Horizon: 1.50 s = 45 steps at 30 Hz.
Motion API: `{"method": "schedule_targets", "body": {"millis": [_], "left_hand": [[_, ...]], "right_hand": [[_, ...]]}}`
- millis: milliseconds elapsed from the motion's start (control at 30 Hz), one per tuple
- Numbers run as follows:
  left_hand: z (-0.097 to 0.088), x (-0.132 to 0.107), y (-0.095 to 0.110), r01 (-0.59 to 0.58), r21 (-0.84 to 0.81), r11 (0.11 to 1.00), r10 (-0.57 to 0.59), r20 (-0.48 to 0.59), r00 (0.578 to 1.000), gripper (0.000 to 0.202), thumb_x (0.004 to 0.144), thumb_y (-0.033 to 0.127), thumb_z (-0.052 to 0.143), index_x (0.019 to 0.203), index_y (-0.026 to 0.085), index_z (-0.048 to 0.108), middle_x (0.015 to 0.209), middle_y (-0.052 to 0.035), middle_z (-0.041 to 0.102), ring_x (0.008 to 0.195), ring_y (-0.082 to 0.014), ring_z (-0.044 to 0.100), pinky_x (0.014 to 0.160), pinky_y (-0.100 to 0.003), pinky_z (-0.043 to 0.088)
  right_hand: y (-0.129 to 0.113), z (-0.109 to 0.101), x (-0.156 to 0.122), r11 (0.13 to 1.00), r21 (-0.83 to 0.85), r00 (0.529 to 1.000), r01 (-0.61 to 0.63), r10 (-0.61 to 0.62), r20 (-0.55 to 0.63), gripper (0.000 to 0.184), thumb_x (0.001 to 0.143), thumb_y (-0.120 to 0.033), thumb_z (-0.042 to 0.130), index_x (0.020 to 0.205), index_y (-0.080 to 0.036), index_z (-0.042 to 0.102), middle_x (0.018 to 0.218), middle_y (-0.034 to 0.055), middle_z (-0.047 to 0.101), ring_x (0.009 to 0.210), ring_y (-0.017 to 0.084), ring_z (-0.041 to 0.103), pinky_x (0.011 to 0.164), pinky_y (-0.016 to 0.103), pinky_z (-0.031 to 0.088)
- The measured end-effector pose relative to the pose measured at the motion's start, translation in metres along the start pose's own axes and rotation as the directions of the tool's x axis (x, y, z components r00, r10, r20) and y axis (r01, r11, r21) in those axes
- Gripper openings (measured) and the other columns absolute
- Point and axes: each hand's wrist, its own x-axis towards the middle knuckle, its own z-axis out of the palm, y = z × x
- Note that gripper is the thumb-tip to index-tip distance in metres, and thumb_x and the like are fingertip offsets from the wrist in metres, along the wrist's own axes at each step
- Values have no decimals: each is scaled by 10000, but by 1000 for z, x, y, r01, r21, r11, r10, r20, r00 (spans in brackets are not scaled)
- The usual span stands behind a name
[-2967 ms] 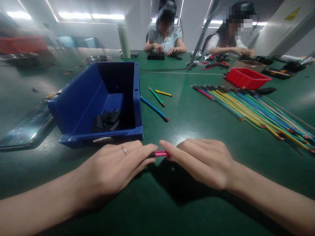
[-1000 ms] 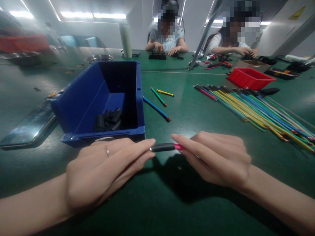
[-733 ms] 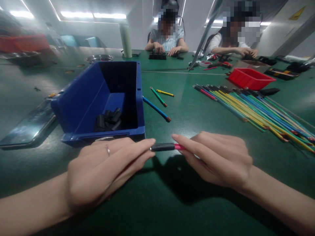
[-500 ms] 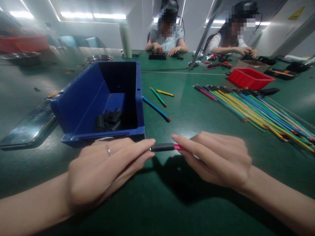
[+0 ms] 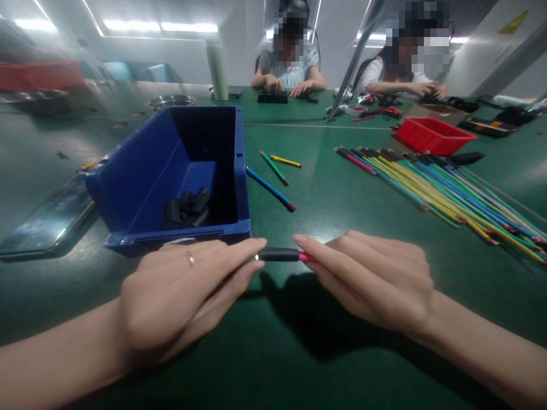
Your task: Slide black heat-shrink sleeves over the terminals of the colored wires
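Note:
Between my hands, low over the table, is a short pink cable (image 5: 305,257) with a black sleeve (image 5: 280,254) around its left part. My left hand (image 5: 183,290), wearing a ring, pinches the sleeved end, where a bit of shiny metal shows at the fingertips. My right hand (image 5: 376,279) is closed on the pink part just beyond the sleeve; its fingers hide the rest of the cable. Behind my left hand stands a blue bin (image 5: 177,232) with several black sleeve pieces (image 5: 188,208) in it.
Blue (image 5: 271,189), green (image 5: 274,168) and yellow (image 5: 285,161) cables lie beyond my hands. Many cables (image 5: 436,199) are laid out at right, near a red tray (image 5: 433,136). A glossy flat device (image 5: 47,222) lies left. Two people sit across the table (image 5: 325,182).
Both hands and the cable have shifted slightly left. A little more shiny metal shows at my left fingertips. Both grips stay closed.

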Motion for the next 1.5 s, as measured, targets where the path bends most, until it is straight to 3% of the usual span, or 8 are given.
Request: {"method": "schedule_targets", "body": {"millis": [400, 600, 767, 1000, 1267, 1400, 1500], "left_hand": [[4, 0, 3, -23, 57, 998, 26, -41, 999, 365, 1186, 401, 488, 1323, 262, 796, 922, -4, 883, 713, -168, 833, 701, -212, 619], [5, 2, 4, -10, 25, 1000, 10, 11, 1000, 361, 1185, 417, 488, 1372, 276, 762, 948, -1, 884, 740, -174, 844, 725, -222, 619], [8, 2, 5, -15, -5, 1000, 15, -25, 1000, 326, 1181, 377, 510, 1339, 235, 758, 909, -8, 874, 714, -168, 833, 722, -225, 615], [13, 1, 8, -55, -58, 997, 48, -122, 991, 259, 1165, 294, 563, 1310, 184, 747, 1001, -26, 890, 802, -149, 852, 812, -187, 638], [12, 1, 6, -86, -33, 996, 81, -129, 988, 256, 1180, 289, 539, 1323, 182, 722, 1021, -28, 891, 815, -140, 848, 818, -177, 634], [11, 0, 6, 1, -145, 989, -18, -114, 993, 293, 1182, 387, 532, 1283, 247, 768, 943, 9, 881, 690, -131, 807, 744, -181, 613], [10, 3, 9, 195, -336, 921, -215, -25, 976, 320, 1144, 496, 584, 1235, 284, 806, 839, 25, 839, 604, -123, 737, 629, -200, 532]], "right_hand": [[-1, 4, -5, 1000, -25, 998, -16, 15, -61, 289, 1066, -119, 653, 1349, -129, 716, 786, 0, 725, 637, 137, 496, 561, 329, 352], [1, -6, 1, 1000, 1, 998, 24, -24, 51, 337, 1018, -74, 718, 1354, -95, 723, 821, 15, 764, 657, 146, 544, 565, 320, 411], [0, -7, 1, 999, 28, 999, 17, -18, 35, 339, 1004, -61, 735, 1342, -89, 736, 842, 21, 784, 655, 149, 545, 555, 324, 413], [0, -5, 1, 999, 39, 1000, 14, -15, 21, 319, 998, -47, 742, 1314, -84, 732, 824, 16, 789, 643, 141, 554, 538, 322, 420], [-1, -2, 1, 999, 52, 1000, 1, -1, 14, 321, 997, -41, 741, 1314, -89, 746, 859, 25, 804, 674, 144, 576, 572, 316, 434], [0, -2, 2, 995, 95, 1000, -20, 20, 3, 312, 988, -34, 743, 1292, -106, 755, 892, 35, 815, 708, 148, 600, 609, 303, 466], [2, -3, 4, 991, 126, 999, -45, 44, 9, 294, 999, -49, 735, 1281, -128, 761, 925, 47, 826, 757, 156, 650, 650, 303, 499]]}}
